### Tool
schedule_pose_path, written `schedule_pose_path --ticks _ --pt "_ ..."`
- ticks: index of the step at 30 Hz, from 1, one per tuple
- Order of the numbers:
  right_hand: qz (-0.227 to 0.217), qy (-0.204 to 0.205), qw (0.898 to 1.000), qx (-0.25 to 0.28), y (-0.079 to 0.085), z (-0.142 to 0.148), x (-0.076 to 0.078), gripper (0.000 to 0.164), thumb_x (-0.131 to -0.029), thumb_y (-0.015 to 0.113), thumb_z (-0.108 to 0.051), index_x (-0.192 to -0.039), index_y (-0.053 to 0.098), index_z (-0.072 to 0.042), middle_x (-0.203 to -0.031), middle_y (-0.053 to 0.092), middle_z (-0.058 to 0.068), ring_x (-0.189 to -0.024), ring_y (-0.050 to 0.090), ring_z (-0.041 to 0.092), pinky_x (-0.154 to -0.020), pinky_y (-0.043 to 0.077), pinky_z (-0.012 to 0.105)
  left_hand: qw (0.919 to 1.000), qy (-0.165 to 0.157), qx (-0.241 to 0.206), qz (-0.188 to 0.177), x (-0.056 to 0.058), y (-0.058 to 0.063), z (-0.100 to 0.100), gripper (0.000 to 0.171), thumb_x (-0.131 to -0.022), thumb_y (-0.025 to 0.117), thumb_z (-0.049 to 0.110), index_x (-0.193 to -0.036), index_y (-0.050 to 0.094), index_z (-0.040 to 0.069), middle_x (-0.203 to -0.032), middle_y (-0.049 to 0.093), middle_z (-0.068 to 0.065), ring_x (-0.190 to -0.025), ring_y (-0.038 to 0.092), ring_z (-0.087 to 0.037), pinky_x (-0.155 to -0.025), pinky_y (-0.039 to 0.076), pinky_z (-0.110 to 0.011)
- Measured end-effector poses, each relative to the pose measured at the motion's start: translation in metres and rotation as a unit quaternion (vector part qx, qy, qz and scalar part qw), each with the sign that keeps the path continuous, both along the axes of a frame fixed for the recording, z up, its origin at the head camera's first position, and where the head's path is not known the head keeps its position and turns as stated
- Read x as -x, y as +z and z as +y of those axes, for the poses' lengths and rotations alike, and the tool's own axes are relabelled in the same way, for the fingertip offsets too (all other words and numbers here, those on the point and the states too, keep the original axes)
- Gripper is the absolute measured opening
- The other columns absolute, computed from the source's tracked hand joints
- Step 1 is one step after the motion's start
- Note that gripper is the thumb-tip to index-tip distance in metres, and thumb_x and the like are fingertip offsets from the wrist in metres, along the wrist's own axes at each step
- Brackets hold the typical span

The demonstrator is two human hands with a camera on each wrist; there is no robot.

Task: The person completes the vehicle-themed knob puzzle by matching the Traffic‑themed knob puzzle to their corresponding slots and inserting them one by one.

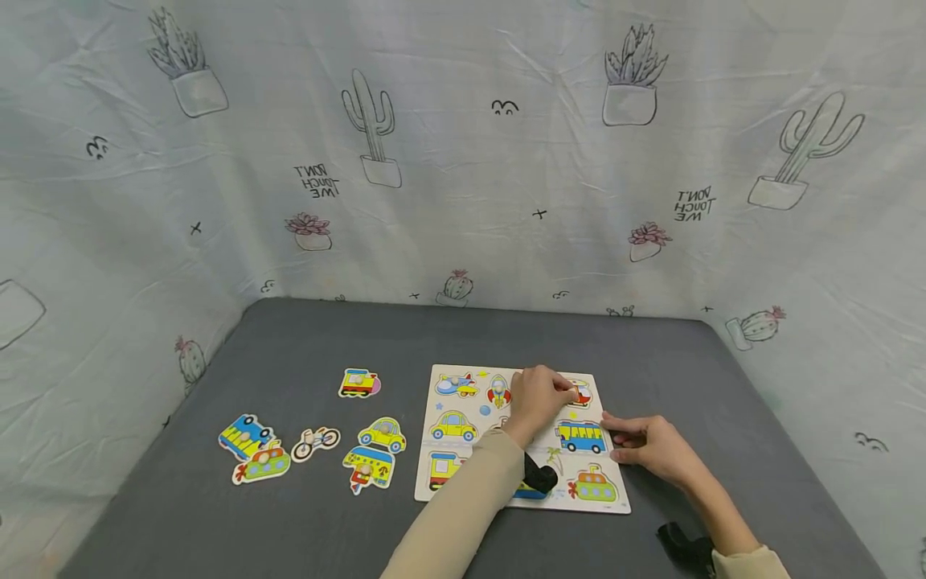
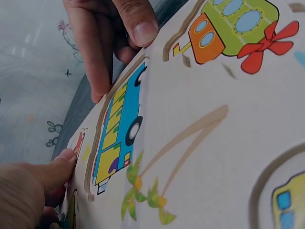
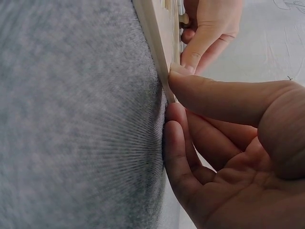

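A white wooden puzzle board [image 1: 499, 438] with printed vehicles lies on the grey table. My left hand [image 1: 537, 398] reaches over its upper part, thumb and fingers at the red helicopter piece [image 1: 582, 393] in the upper right corner. The fingertips are partly hidden. My right hand [image 1: 654, 450] grips the board's right edge, its thumb [image 3: 219, 98] against the rim and some fingers curled low by the tabletop. The blue and yellow bus picture [image 2: 119, 124] lies between the hands, with the green submarine picture [image 1: 595, 485] nearer the front.
Loose pieces lie left of the board: a train [image 1: 358, 383], a yellow car [image 1: 383, 435], a bicycle [image 1: 315, 443], a blue bus [image 1: 246, 434], a submarine [image 1: 262, 466] and a ship [image 1: 372, 462] overlapping a rocket [image 1: 360, 480]. A patterned white cloth [image 1: 463, 161] surrounds the table.
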State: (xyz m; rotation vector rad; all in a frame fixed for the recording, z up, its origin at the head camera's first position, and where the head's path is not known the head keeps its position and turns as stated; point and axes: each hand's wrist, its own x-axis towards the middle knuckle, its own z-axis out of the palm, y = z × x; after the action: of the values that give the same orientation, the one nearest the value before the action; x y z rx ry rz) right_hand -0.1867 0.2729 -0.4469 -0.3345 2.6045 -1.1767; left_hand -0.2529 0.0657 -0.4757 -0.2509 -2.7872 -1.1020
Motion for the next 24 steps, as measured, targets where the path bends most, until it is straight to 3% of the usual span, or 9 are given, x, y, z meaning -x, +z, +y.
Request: schedule_pose_path --ticks 24 --pt "0.003 0.002 1.0 -0.023 -0.0011 -0.0018 -0.0038 0.046 -0.079 0.082 -0.01 -0.122 0.069 -0.002 -0.133 0.057 0.019 -0.092 0.061 0.02 -0.073 0.05 0.026 0.9998 0.013 0.003 0.013 -0.0057 -0.0035 0.0027 0.01 -0.083 0.081 0.035 -0.089 0.082 0.027 -0.082 0.069 0.018 -0.08 0.056 -0.004 -0.076 0.036 -0.029"
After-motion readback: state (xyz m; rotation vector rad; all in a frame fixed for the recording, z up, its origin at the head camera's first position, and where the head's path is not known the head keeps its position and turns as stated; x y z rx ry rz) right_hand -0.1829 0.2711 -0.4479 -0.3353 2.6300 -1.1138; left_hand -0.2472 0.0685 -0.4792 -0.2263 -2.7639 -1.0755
